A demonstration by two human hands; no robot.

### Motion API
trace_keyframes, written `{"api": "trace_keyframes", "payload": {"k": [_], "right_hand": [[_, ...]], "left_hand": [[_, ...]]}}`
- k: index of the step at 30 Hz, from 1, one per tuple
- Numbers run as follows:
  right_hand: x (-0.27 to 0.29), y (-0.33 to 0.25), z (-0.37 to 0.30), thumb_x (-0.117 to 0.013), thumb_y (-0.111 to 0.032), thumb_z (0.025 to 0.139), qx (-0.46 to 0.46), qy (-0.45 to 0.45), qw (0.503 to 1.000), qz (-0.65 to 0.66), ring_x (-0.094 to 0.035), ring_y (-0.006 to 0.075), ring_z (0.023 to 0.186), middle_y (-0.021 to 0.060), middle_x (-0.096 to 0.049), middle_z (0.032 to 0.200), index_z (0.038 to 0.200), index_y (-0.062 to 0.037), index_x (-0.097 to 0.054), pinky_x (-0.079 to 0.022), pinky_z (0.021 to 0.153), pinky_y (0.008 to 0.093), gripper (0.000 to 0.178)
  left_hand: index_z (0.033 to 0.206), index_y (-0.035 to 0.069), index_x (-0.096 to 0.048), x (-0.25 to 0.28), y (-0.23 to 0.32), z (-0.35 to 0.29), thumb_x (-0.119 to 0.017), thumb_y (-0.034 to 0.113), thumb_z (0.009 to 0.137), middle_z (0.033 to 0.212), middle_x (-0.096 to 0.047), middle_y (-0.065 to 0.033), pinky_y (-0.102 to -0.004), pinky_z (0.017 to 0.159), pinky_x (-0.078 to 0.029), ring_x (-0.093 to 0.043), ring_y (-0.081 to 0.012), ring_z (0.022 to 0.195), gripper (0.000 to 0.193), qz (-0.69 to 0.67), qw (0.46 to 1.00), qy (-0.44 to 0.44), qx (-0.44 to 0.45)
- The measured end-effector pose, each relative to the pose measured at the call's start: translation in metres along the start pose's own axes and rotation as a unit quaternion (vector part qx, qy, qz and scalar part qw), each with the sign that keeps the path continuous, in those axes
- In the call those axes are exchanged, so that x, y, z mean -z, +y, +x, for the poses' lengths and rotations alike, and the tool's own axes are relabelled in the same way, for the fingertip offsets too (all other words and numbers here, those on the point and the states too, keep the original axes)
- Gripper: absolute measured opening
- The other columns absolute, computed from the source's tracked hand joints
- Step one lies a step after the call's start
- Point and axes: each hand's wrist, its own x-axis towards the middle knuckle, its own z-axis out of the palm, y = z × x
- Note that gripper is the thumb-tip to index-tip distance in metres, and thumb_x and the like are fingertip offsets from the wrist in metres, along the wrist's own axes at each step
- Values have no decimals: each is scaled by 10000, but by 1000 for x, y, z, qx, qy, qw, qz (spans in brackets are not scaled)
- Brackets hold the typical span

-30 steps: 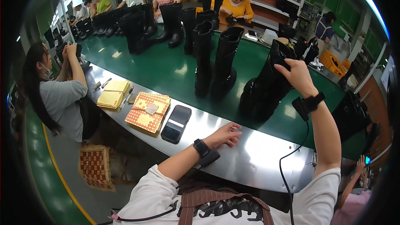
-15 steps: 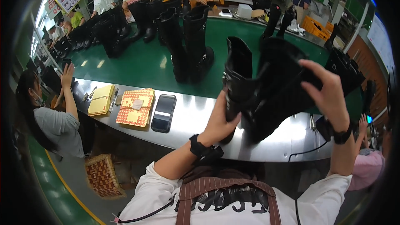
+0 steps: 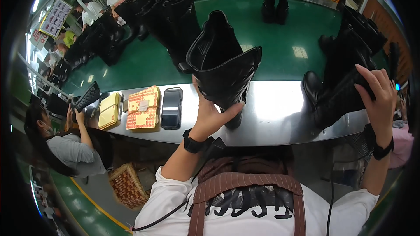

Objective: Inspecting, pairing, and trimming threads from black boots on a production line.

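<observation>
Right of the phone [image 3: 171,108], my left hand [image 3: 209,116] gripped one boot [image 3: 223,83] near-upright, opening up; my right hand [image 3: 379,89] held a second boot [image 3: 343,100], tilted.

Free gap over metal edge [image 3: 278,109] btwn L boot [image 3: 225,76] & R boot [image 3: 343,98], phone [image 3: 171,108] obstructs L

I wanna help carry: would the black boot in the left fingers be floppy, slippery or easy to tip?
The boot would probably bend a little without collapsing, since it gapes wide open at the top. It might tip if bumped up high, because it looks tall. Its outside could feel slightly slippery, as it has a soft shine.
</observation>
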Motion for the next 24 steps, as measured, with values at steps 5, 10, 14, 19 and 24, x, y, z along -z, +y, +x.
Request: {"api": "trace_keyframes", "payload": {"k": [5, 10, 14, 19, 24], "right_hand": [[14, -13, -17, -731, -96, 821, -47, 116, 990, -70, -576, 272, 1088, 84, -633, 1183, 1292, -78, -612, -458, 963, 391, 487], [7, -71, -21, -556, -273, 1002, -88, 97, 958, 255, -596, 174, 893, 93, -646, 1022, 1201, 1, -634, -443, 769, 266, 348], [-52, -104, 15, -533, -301, 1009, -136, -28, 792, 595, -561, 111, 853, 72, -628, 957, 1279, -2, -588, -439, 727, 244, 406], [-104, -143, 51, -612, -312, 965, -56, -91, 732, 673, -613, 189, 999, 113, -622, 1125, 1443, -57, -434, -504, 806, 320, 570], [-135, -175, 64, -653, -252, 933, 40, -106, 869, 482, -645, 344, 787, 194, -677, 899, 1259, -26, -553, -515, 720, 370, 409]], "left_hand": [[1526, 57, -180, 27, 71, 14, -870, 320, 689, 1508, -256, -195, -493, 1129, -299, -329, -360, 1371, 1117, 135, 914, 158, -350], [1249, 57, -628, 22, 127, 19, -798, 225, 739, 1083, -614, -102, -581, 1062, -336, -512, -345, 1153, 563, 357, 869, 80, -334], [1110, 117, -721, 10, 149, 12, -887, 203, 569, 778, -523, -12, -568, 1053, -360, -500, -273, 917, 572, 408, 868, 15, -283], [876, 146, -778, 19, 161, -19, -867, 228, 504, 672, -478, 25, -591, 1053, -355, -483, -242, 893, 391, 425, 865, -54, -261], [756, 107, -746, 26, 163, -51, -720, 165, 483, 663, -498, 25, -695, 1098, -312, -528, -206, 905, 280, 342, 889, -112, -282]]}}
